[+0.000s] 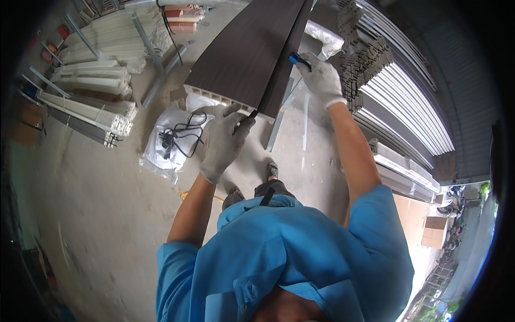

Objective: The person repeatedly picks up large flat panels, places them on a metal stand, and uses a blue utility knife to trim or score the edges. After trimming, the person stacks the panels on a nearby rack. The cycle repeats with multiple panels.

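Observation:
A long dark brown panel (236, 59) with a pale hollow-celled end lies ahead of me, its near end toward my body. A raised dark edge runs along its right side. My left hand (222, 140), in a whitish work glove, is at the near end, fingers closed around a thin dark piece (245, 122). Whether that piece is part of the panel I cannot tell. Over the panel's right side, my gloved right hand (322, 83) is closed on a small blue and black tool (298, 60); its working tip does not show clearly.
A white sack (163, 137) with a black cord (174, 134) on it lies left of the panel's near end. Stacked pale profiles (102, 48) stand at left. Long profile stacks (407, 102) line the right. A cardboard box (434, 232) sits at far right.

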Motion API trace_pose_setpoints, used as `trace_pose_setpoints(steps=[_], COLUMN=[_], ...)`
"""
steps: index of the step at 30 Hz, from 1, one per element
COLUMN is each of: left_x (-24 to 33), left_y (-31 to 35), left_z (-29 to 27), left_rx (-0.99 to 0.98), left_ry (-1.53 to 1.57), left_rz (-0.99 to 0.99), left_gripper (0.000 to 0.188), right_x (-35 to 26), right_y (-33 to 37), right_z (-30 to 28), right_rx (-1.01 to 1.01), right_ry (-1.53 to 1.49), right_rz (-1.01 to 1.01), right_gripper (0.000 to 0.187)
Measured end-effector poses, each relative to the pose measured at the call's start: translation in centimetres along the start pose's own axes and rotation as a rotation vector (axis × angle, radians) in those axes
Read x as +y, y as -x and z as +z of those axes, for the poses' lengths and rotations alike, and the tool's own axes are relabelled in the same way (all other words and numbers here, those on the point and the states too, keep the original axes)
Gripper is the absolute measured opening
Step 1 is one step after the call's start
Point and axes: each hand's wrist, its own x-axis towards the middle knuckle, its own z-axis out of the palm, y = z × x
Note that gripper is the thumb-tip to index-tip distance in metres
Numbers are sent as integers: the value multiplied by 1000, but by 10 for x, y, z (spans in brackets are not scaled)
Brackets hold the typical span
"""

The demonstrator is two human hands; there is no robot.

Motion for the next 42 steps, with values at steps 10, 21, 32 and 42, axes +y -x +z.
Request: trace_pose_setpoints(steps=[10,21,32,42], left_x=[-2,10,12,-34], left_y=[2,58,78,58], left_z=[9,15,-17,-10], left_rx=[15,114,-322,170], left_ry=[-34,26,-335,93], left_rz=[11,272,100,113], left_gripper=[16,29,18,43], right_x=[-26,-29,-16,1], right_y=[74,127,148,187], right_z=[1,-43,-30,-14], right_rx=[-193,-474,-671,-889], right_ry=[19,-1094,-538,-843], right_rz=[-265,45,-434,39], right_gripper=[34,37,27,46])
